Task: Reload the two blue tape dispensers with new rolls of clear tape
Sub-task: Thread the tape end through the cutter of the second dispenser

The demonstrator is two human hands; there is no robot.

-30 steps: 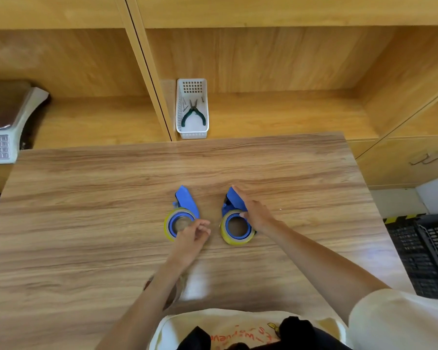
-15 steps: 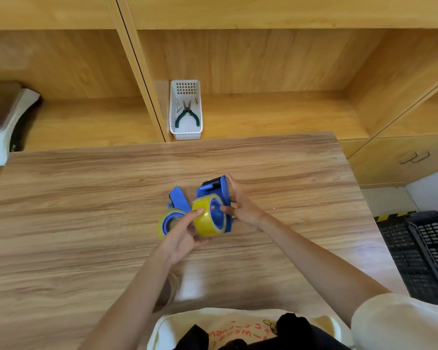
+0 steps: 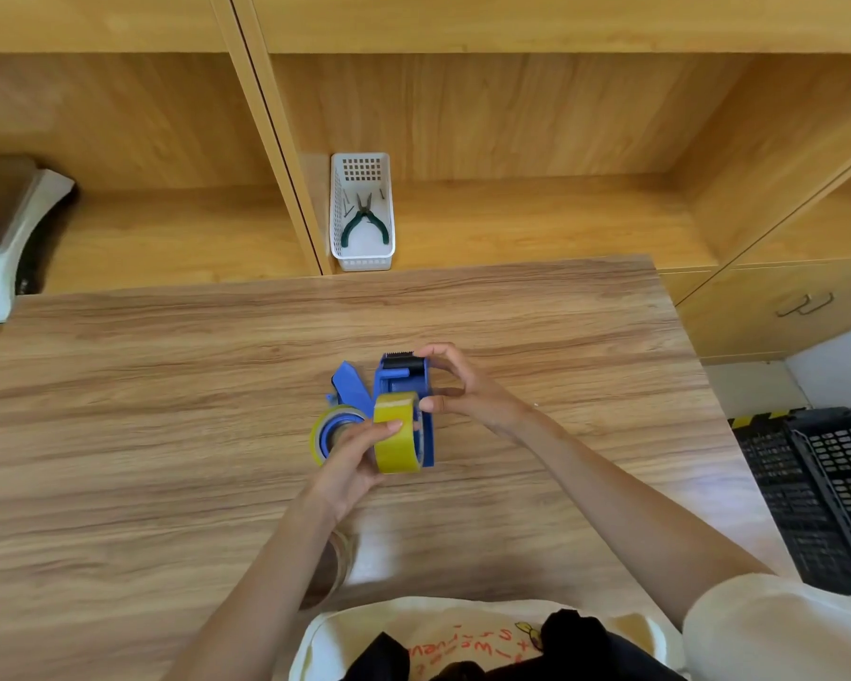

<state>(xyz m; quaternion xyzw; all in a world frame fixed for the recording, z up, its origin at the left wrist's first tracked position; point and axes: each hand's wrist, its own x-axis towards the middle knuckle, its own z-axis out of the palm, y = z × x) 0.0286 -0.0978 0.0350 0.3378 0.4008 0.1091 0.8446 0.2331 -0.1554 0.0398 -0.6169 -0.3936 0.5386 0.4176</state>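
Observation:
One blue tape dispenser (image 3: 404, 385) is lifted on edge above the wooden table (image 3: 168, 385), its black serrated cutter facing away from me. My right hand (image 3: 463, 390) grips its right side near the cutter. A yellowish roll of clear tape (image 3: 396, 435) sits in that dispenser, and my left hand (image 3: 355, 459) holds the roll with the thumb on its outer face. The second blue dispenser (image 3: 347, 390) lies flat on the table just to the left, with a tape roll (image 3: 323, 435) around its hub, partly hidden by my left hand.
An empty tape core or clear roll (image 3: 337, 562) lies near the table's front edge under my left forearm. A white basket (image 3: 362, 253) with green pliers stands on the shelf behind. A scale (image 3: 1, 238) sits at far left, black crates (image 3: 816, 493) at right.
The right-hand dispenser, flat on the table a second ago, has been picked up and turned on edge. My left hand moved from the left dispenser onto the roll in the lifted one.

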